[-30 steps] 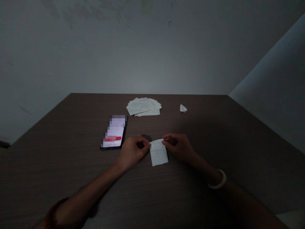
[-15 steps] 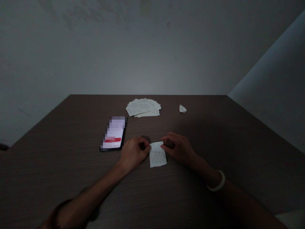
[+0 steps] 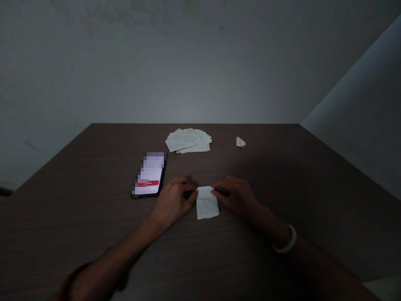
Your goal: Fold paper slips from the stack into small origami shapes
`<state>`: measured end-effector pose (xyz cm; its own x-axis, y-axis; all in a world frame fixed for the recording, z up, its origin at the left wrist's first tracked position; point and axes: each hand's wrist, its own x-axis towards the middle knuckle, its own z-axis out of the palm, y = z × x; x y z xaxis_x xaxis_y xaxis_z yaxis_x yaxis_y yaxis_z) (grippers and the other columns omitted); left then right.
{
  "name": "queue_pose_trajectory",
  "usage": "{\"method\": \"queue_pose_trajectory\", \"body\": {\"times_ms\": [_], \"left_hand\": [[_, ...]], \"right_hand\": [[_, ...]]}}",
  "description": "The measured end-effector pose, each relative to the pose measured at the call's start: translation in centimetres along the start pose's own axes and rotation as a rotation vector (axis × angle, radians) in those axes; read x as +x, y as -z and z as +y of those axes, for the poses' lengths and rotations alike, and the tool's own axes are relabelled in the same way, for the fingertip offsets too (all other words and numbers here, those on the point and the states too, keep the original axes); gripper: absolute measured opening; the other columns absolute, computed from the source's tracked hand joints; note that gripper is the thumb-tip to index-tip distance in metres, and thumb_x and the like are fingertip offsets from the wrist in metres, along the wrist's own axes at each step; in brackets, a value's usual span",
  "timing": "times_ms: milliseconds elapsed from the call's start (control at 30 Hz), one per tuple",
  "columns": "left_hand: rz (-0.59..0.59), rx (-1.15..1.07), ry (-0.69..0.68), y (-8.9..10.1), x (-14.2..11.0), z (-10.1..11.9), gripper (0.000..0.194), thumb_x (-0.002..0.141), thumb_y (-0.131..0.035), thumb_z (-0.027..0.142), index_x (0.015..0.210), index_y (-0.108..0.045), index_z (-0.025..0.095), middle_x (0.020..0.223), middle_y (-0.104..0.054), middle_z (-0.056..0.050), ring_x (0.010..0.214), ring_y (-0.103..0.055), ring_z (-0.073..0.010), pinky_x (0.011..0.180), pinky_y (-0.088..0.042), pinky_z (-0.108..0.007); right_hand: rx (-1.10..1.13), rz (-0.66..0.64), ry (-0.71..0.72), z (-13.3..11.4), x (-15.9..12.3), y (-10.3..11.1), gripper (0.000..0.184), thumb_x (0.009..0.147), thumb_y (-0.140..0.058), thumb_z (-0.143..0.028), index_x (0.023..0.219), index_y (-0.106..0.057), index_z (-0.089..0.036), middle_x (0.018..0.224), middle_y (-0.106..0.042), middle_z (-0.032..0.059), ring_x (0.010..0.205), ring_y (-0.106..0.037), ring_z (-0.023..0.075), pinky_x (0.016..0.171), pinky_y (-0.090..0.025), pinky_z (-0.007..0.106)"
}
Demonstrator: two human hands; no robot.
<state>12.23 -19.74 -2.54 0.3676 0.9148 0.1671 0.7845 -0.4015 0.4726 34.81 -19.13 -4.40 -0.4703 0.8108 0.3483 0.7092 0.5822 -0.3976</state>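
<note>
Our left hand (image 3: pixel 173 200) and right hand (image 3: pixel 237 195) both have a grip pinching the top corners of the small white printed paper slip (image 3: pixel 208 205) on the brown wood-grain tabletop (image 3: pixel 194 255), so we should hold lightly to avoid rips.

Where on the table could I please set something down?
Bare table lies left of the phone and right of the paper scrap. It's crowded around the printed slip, held along its top by left grip and right grip, with the phone beside the left.
</note>
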Motion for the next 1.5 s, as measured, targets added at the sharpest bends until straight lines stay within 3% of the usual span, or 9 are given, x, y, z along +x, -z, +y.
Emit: {"method": "queue_pose_trajectory", "body": {"times_ms": [200, 600, 1033, 1500], "left_hand": [[-0.001, 0.064, -0.115, 0.0, -0.3, -1.0, 0.020, 0.087, -0.061, 0.032, 0.096, -0.074, 0.020, 0.096, -0.060, -0.008, 0.093, -0.059, -0.0241, 0.084, -0.050, -0.039], [-0.066, 0.033, -0.122, 0.5, -0.2, -1.5, 0.024, 0.082, -0.067, 0.037, 0.101, -0.073, 0.023, 0.097, -0.056, -0.006, 0.094, -0.059, -0.0239, 0.086, -0.051, -0.042], [-0.111, 0.055, -0.113, 1.1, -0.2, -1.2, 0.035, 0.079, -0.070, 0.041, 0.109, -0.071, 0.023, 0.099, -0.055, -0.007, 0.097, -0.057, -0.0251, 0.090, -0.049, -0.044], [-0.111, 0.077, -0.133, 0.9, -0.4, -1.6, 0.039, 0.078, -0.069, 0.046, 0.110, -0.069, 0.024, 0.101, -0.053, -0.006, 0.097, -0.055, -0.0242, 0.091, -0.047, -0.043]], "right_hand": [[0.033, 0.027, -0.048, 0.6, -0.1, -0.1, 0.025, 0.081, -0.072, -0.029, 0.105, -0.068, -0.025, 0.090, -0.073, 0.0001, 0.072, -0.063, 0.0154, 0.069, -0.046, 0.028], [0.021, -0.115, 0.079, 1.3, -0.7, 1.5, 0.042, 0.079, -0.073, -0.036, 0.118, -0.062, -0.023, 0.086, -0.067, 0.0031, 0.073, -0.060, 0.0164, 0.066, -0.046, 0.028], [-0.004, -0.156, 0.226, 1.1, -0.9, 2.0, 0.046, 0.083, -0.066, -0.036, 0.125, -0.056, -0.019, 0.109, -0.068, 0.0084, 0.095, -0.059, 0.0230, 0.080, -0.048, 0.036], [0.052, -0.220, 0.232, 1.3, -1.1, 2.2, 0.065, 0.075, -0.071, -0.049, 0.131, -0.049, -0.022, 0.125, -0.062, 0.0082, 0.107, -0.056, 0.0268, 0.096, -0.042, 0.045]]}}
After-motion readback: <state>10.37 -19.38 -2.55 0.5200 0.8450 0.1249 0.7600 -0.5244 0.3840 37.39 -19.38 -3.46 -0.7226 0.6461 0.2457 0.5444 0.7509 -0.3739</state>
